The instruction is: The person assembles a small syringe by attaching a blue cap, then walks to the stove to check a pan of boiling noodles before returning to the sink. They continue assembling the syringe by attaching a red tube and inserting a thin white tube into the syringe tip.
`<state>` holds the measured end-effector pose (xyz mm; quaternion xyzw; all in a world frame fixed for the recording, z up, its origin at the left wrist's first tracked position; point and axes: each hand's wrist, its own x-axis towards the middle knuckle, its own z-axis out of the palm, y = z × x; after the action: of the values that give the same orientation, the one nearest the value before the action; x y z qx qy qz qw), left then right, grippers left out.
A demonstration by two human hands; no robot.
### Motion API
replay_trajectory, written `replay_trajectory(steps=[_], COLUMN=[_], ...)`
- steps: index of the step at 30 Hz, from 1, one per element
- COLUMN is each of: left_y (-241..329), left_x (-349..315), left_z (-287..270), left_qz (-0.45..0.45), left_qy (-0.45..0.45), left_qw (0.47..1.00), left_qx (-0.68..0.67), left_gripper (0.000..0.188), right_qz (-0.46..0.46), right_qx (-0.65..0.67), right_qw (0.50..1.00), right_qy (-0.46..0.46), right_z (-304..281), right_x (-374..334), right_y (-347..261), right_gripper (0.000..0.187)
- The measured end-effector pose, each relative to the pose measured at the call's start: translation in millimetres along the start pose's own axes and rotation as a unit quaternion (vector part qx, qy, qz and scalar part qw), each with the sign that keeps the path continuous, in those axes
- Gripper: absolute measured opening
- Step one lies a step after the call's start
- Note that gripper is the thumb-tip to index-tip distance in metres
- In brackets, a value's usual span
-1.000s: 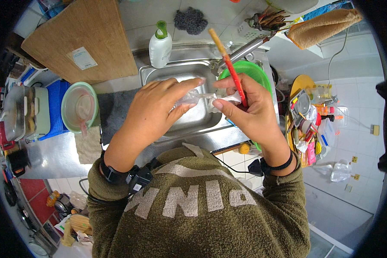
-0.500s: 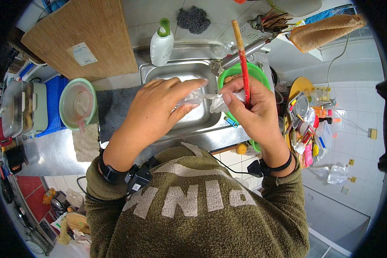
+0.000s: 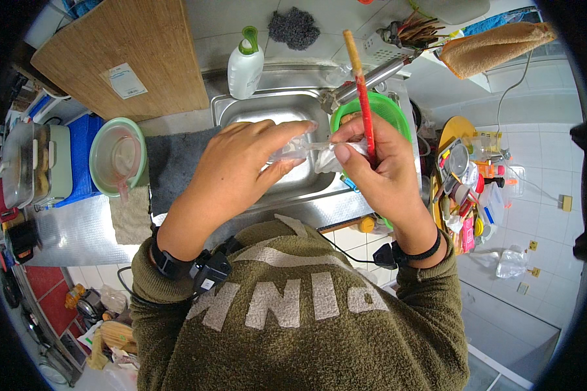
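My left hand (image 3: 235, 159) is closed round a clear, glass-like piece (image 3: 287, 152) with a narrow neck, thumb below and fingers above. The neck points right toward my right hand (image 3: 391, 166). Between the right thumb and fingers is a crumpled white cloth or tissue (image 3: 328, 161), bunched at the neck's end. A red chopstick (image 3: 364, 104) with a bare wooden tip also rises from that hand, slanting up and slightly left; its lower end is hidden. Both hands hover over the steel sink (image 3: 300, 186).
A green basket (image 3: 392, 112) sits at the sink's right, near the tap (image 3: 372, 79). Behind stand a white pump bottle (image 3: 246, 72) and a dark scouring pad (image 3: 293, 29). Leftward are a pale green basin (image 3: 104, 156), a wooden board (image 3: 127, 45) and a dark mat (image 3: 176, 163).
The chopstick's upper end has tipped slightly to the left. My right hand and the white cloth have shifted a little left; my left hand stays nearly where it was.
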<state>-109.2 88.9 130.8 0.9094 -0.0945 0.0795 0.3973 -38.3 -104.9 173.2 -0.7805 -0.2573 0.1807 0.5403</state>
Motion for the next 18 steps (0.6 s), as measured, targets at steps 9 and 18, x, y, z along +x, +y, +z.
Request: replay_trajectory(steps=[9,18], left_y=[-7,-2], left_x=[-4,5], left_z=[7,33], left_qz=[-0.011,-0.111], left_qy=[0.032,0.141], left_qw=[0.99,0.851], left_qx=[-0.136,-0.494], left_gripper=[0.031,0.015], right_qz=[0.021,0.118], right_qx=[0.037,0.211], right_qw=[0.998,0.97], right_qy=[0.038,0.0], right_z=[-3,11], right_x=[1,12], right_y=[0,16], right_gripper=[0.008,0.013])
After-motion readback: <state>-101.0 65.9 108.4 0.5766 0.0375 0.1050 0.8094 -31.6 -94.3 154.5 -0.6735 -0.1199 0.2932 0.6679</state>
